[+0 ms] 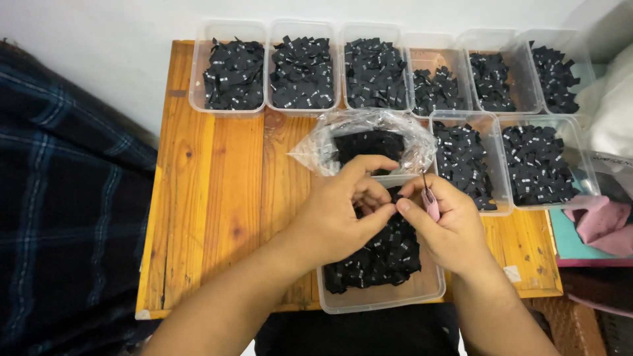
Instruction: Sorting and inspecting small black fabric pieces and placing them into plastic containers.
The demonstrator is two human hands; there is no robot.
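My left hand (343, 211) and my right hand (448, 227) meet over a clear plastic tub (379, 298) of small black fabric labels at the table's near edge. The left fingers pinch a black label (386, 209) between them. In my right hand sits a small pink-handled tool (430, 201) with a thin metal tip pointing up; its thumb touches the same label. Just beyond the hands lies an open clear plastic bag (369, 135) with more black labels inside.
Several clear tubs of black labels line the back of the wooden table (217, 198), such as one at far left (227, 69), and two more stand at right (537, 165). A dark plaid cloth (66, 198) lies left. Pink fabric (603, 224) lies right.
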